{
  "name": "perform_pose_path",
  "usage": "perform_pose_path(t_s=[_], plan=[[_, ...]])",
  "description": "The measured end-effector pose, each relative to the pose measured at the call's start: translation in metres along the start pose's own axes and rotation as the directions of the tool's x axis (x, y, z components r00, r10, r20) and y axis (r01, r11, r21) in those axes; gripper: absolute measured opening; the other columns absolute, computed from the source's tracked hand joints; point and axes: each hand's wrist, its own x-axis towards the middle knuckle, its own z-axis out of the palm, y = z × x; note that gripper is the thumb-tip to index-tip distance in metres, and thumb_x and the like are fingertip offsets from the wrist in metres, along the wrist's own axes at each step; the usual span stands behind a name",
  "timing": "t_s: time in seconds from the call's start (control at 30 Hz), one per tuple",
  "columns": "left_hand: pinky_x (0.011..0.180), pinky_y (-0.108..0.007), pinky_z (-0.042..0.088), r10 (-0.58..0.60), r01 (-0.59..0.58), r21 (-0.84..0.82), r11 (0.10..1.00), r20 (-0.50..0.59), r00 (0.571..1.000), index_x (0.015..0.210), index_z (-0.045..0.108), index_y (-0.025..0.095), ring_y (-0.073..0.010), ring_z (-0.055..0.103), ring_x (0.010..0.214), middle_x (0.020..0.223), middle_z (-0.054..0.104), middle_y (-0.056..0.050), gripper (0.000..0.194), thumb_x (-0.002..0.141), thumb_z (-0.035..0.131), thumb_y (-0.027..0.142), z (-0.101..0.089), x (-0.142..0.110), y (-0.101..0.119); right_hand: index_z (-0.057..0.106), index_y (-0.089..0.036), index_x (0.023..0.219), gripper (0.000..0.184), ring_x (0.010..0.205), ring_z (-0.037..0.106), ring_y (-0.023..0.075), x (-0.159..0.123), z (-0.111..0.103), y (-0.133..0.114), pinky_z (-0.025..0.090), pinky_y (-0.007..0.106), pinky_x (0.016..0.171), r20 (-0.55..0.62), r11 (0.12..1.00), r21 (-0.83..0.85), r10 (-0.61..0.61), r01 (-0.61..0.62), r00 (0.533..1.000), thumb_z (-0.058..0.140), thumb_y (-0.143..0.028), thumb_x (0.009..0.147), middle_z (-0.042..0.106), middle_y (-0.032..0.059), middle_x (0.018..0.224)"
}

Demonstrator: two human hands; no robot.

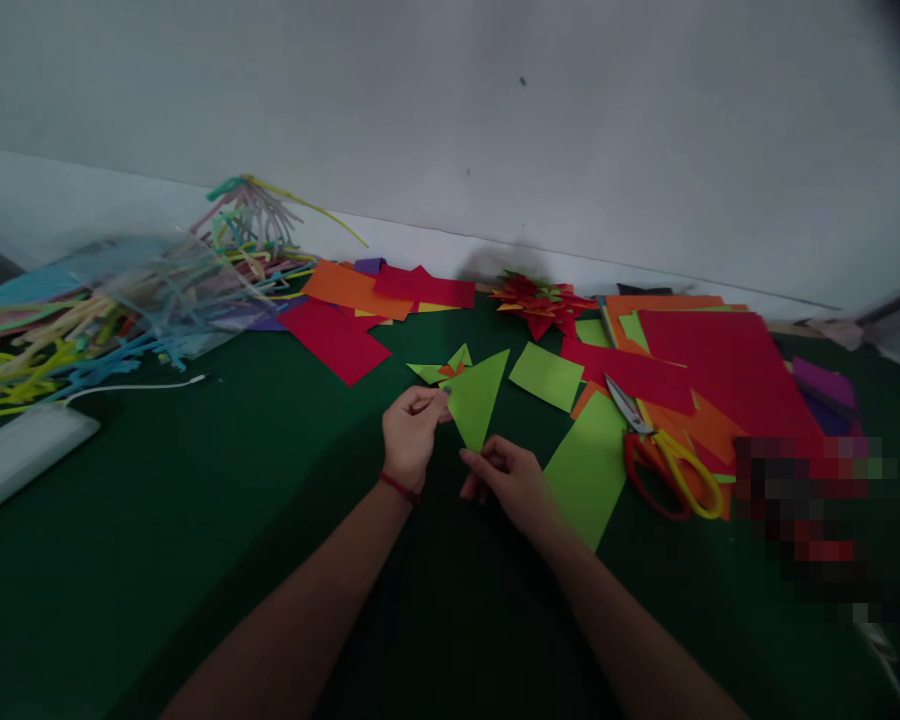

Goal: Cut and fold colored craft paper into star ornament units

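Observation:
A triangle of folded light-green paper [480,393] is held up between my two hands, over the green tabletop. My left hand [412,435], with a red cord at the wrist, pinches its left corner. At the lower corner, the thumb and fingers of my right hand [506,482] are closed on the paper. Just behind the triangle lies a small green folded-paper piece with an orange centre [451,370], partly covered by it. A light-green paper square [547,376] rests to the right, and a larger light-green sheet [589,470] lies beside my right forearm.
Scissors [656,445] with red and yellow handles lie on papers at right, near a big red sheet [727,365]. A red paper flower [541,303] stands by the wall. Colourful pipe cleaners [127,310] heap at left, behind a white power strip [26,455].

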Motion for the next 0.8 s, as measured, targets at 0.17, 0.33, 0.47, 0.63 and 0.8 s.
perform_pose_path(t_s=[0.17,0.33,0.47,0.63,0.8], plan=[[0.052,-0.019,0.040,-0.003,0.003,-0.015,1.000,0.007,1.000,0.062,0.058,0.013,-0.0067,0.049,0.047,0.049,0.054,0.005,0.009,0.064,0.064,0.018,-0.001,0.000,0.000,0.047,-0.019,0.067,0.028,0.045,0.057,0.0110,-0.002,0.000,-0.003,0.040,0.022,0.043,-0.005,0.998,-0.062,0.009,-0.009,1.000,0.054,-0.043,0.078,0.064,-0.0002,0.053],[0.051,-0.019,0.039,-0.001,0.001,-0.008,1.000,0.012,1.000,0.063,0.058,0.013,-0.0064,0.048,0.047,0.049,0.054,0.005,0.008,0.065,0.064,0.018,0.000,-0.001,0.001,0.047,-0.019,0.068,0.028,0.046,0.058,0.0112,-0.001,-0.001,-0.003,0.041,0.022,0.043,-0.001,0.996,-0.089,0.026,-0.026,1.000,0.054,-0.044,0.078,0.065,0.0000,0.054],[0.051,-0.018,0.039,0.005,-0.005,-0.010,1.000,0.007,1.000,0.063,0.059,0.013,-0.0064,0.049,0.048,0.049,0.054,0.005,0.008,0.065,0.064,0.018,-0.001,-0.001,0.002,0.046,-0.019,0.066,0.028,0.046,0.059,0.0115,-0.001,-0.001,-0.002,0.042,0.022,0.043,-0.010,0.998,-0.055,0.036,-0.036,0.999,0.057,-0.043,0.076,0.066,0.0006,0.055],[0.052,-0.019,0.040,0.005,-0.005,-0.010,1.000,0.014,1.000,0.062,0.059,0.013,-0.0064,0.049,0.048,0.050,0.054,0.005,0.009,0.066,0.064,0.019,-0.001,-0.001,0.002,0.047,-0.018,0.066,0.027,0.047,0.060,0.0119,-0.001,0.001,-0.002,0.044,0.022,0.042,-0.011,0.998,-0.035,0.056,-0.057,0.998,0.059,-0.041,0.075,0.068,0.0024,0.059],[0.053,-0.019,0.041,-0.010,0.010,-0.006,1.000,0.063,0.998,0.064,0.059,0.014,-0.0072,0.051,0.050,0.053,0.056,0.003,0.010,0.068,0.064,0.022,-0.001,-0.002,0.003,0.053,-0.017,0.067,0.027,0.053,0.061,0.0124,-0.003,-0.010,-0.010,0.046,0.023,0.046,0.025,0.991,-0.125,0.042,-0.039,0.999,0.060,-0.042,0.074,0.069,0.0036,0.064]])
